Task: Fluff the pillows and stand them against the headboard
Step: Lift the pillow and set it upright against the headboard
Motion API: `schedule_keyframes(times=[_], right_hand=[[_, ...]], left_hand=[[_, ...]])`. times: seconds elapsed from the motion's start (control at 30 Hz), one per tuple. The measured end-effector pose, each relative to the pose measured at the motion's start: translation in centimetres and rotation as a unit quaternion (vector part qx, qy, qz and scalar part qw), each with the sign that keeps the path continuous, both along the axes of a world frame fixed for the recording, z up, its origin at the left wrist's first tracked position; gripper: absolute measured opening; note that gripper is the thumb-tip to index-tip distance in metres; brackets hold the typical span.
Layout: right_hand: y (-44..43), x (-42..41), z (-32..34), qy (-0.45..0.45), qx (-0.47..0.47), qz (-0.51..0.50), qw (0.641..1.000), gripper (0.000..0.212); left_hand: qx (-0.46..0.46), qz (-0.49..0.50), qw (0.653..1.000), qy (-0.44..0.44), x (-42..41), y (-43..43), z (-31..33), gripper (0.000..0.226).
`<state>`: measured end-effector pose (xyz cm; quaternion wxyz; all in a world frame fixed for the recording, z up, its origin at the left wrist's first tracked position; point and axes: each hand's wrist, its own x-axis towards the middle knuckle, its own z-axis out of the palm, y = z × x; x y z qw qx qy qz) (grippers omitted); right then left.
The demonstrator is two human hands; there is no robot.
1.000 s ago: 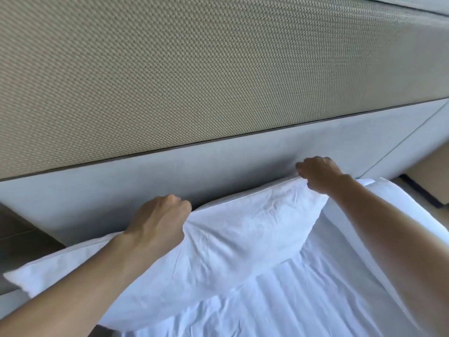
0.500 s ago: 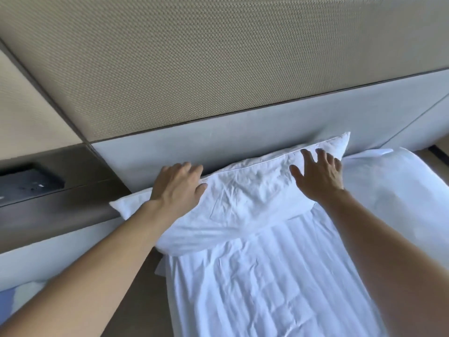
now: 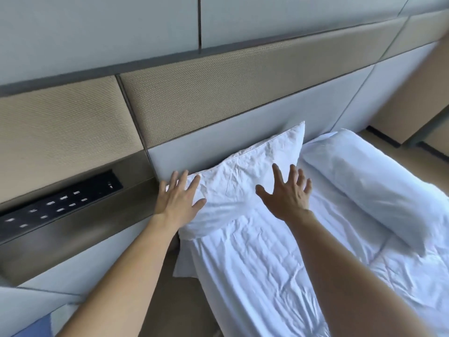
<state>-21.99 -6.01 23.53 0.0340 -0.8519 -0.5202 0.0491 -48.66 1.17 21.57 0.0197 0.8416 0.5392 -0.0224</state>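
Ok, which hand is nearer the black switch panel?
Left. The left hand is at the left end of the pillow, just right of the switch panel; the right hand is farther right, at the pillow's middle.

Crumpled white cloth, matt and finely creased, on the pillow point(image 3: 245, 181). Same white cloth with faint woven stripes, wrinkled, across the bed sheet point(image 3: 267, 276). Pale, smooth, matt covering on the lower headboard point(image 3: 218, 147); above it a tan panel point(image 3: 218, 93) of coarse woven texture. Glossy black on the switch panel point(image 3: 60, 203), set in a dark brown ledge point(image 3: 73, 237) with a dull brushed sheen.
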Motion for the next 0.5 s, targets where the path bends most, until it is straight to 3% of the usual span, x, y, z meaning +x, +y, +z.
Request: schedule_keyframes(times=[0.5], right_hand=[[-19.1, -18.1, 2.4, 0.021, 0.022, -0.205, 0.978, 0.093]], left_hand=[[-0.012, -0.193, 0.981, -0.021, -9.2, -10.1, 2.6, 0.085]])
